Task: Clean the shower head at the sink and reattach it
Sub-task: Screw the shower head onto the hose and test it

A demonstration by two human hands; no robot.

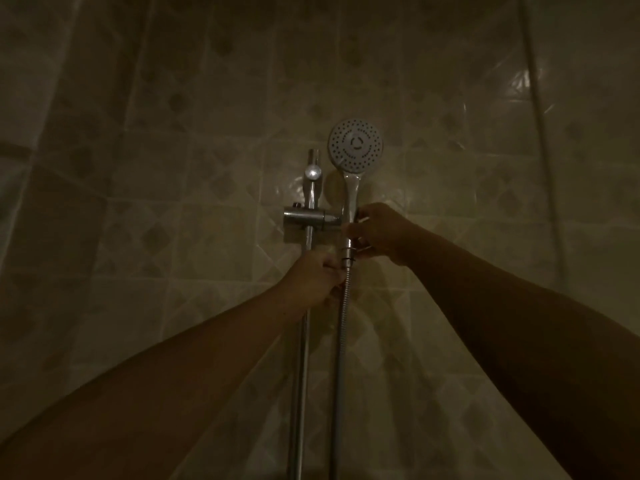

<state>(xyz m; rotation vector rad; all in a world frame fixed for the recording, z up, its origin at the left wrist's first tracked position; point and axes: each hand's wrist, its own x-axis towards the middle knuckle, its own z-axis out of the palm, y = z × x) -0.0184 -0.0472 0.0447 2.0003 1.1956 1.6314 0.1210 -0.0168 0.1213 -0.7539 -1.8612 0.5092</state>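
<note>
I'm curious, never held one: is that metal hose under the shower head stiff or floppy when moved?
Probably floppy: the hose looks ribbed and hangs straight down below the left hand. Likely slippery too, since its metal shines. Being thin, it is probably light.

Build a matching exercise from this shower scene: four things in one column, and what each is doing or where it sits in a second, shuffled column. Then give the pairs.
Column one:
1. shower head
2. left hand
3. right hand
4. rail

Column two:
A. grips the top of the hose
B. upright, left of the hose
C. holds the shower head's handle
D. spray face toward the camera, above both hands

Pairs: 1-D, 2-A, 3-C, 4-B.
</note>
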